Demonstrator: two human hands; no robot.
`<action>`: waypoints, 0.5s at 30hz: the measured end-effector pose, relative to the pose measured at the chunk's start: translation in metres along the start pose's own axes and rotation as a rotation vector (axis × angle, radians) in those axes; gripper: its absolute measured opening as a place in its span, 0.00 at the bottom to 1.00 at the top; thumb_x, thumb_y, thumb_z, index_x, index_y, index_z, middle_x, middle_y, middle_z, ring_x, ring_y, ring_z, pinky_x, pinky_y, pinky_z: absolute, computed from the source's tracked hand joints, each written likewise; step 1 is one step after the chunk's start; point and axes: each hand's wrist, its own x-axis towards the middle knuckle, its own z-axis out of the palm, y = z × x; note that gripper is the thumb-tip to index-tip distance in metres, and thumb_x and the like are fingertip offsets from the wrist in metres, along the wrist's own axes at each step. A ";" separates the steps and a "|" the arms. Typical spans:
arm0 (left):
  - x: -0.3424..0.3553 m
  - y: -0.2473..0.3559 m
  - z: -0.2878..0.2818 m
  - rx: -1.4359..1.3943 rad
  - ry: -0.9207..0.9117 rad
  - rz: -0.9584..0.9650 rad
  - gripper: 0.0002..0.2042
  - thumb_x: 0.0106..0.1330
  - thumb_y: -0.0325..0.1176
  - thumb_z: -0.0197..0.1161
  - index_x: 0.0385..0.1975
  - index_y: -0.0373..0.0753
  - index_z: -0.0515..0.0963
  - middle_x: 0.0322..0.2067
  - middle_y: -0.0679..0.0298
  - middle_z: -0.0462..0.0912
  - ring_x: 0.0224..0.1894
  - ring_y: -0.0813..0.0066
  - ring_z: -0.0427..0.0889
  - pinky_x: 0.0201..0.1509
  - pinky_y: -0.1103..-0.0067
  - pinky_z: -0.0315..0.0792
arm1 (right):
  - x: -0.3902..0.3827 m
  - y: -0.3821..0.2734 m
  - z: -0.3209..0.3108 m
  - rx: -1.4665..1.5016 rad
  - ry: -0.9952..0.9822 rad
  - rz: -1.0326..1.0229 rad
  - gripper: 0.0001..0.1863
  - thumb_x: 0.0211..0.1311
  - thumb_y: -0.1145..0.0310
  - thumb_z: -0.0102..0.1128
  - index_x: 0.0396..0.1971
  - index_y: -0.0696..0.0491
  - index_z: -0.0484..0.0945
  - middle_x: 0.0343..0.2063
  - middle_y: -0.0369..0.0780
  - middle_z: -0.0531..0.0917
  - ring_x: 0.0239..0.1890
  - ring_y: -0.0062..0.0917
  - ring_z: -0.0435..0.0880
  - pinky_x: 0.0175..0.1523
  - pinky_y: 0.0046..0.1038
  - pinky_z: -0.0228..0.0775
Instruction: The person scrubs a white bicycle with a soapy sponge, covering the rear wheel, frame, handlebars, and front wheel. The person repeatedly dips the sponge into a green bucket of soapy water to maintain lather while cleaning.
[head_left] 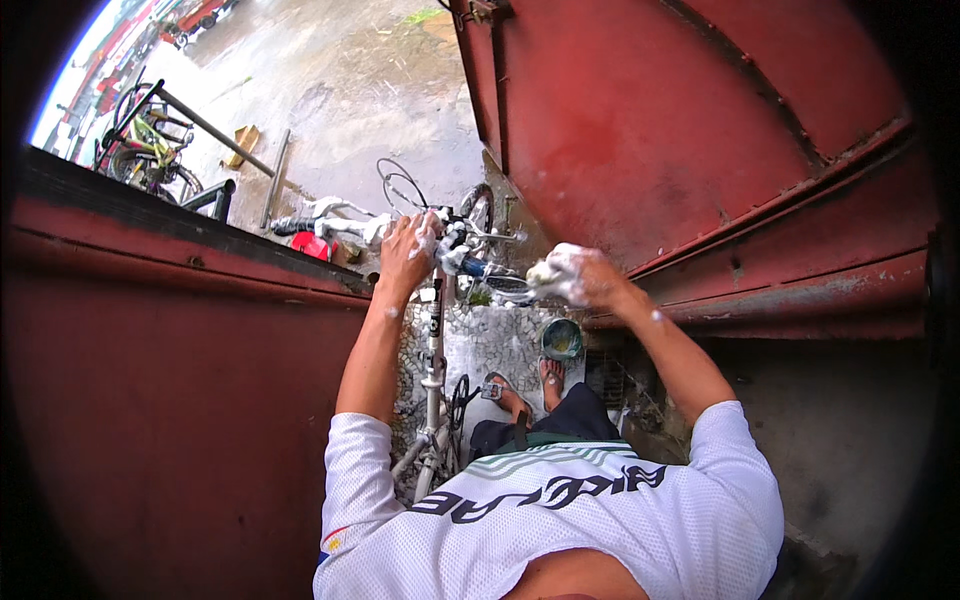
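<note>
A bicycle stands before me, its pale frame running back toward my left side. White foam covers much of its handlebar and front end. Over the middle of that handlebar my left hand is closed, with suds on its knuckles. My right hand is held off to the right, just beyond the right grip. Its fingers are closed round a pale lump thick with foam, whose kind I cannot make out. Beyond the handlebar the front wheel shows in part.
Red metal panels rise at left and right. A small bucket with liquid stands by my feet on a stone-patterned floor. Outside, a green bicycle leans near a metal bar on wet concrete. A red object lies beyond the left panel.
</note>
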 end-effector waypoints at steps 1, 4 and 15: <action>-0.004 -0.008 0.004 0.019 0.040 0.011 0.15 0.59 0.33 0.57 0.47 0.40 0.75 0.43 0.60 0.80 0.46 0.60 0.78 0.49 0.63 0.71 | 0.008 -0.002 -0.020 0.011 -0.062 -0.012 0.15 0.56 0.62 0.60 0.42 0.51 0.79 0.42 0.44 0.79 0.47 0.38 0.79 0.51 0.35 0.74; -0.007 -0.016 0.022 0.026 0.073 0.013 0.17 0.59 0.33 0.57 0.49 0.38 0.75 0.49 0.59 0.80 0.48 0.61 0.78 0.52 0.63 0.70 | 0.068 0.020 0.023 0.198 0.405 -0.051 0.18 0.47 0.68 0.63 0.42 0.51 0.76 0.40 0.42 0.79 0.42 0.40 0.81 0.49 0.36 0.76; -0.005 -0.002 0.018 0.034 0.055 -0.092 0.23 0.55 0.28 0.55 0.54 0.32 0.71 0.43 0.53 0.81 0.47 0.58 0.78 0.52 0.62 0.71 | 0.126 0.047 0.077 0.018 0.230 -0.399 0.22 0.40 0.71 0.61 0.43 0.50 0.80 0.50 0.46 0.78 0.56 0.40 0.74 0.60 0.38 0.67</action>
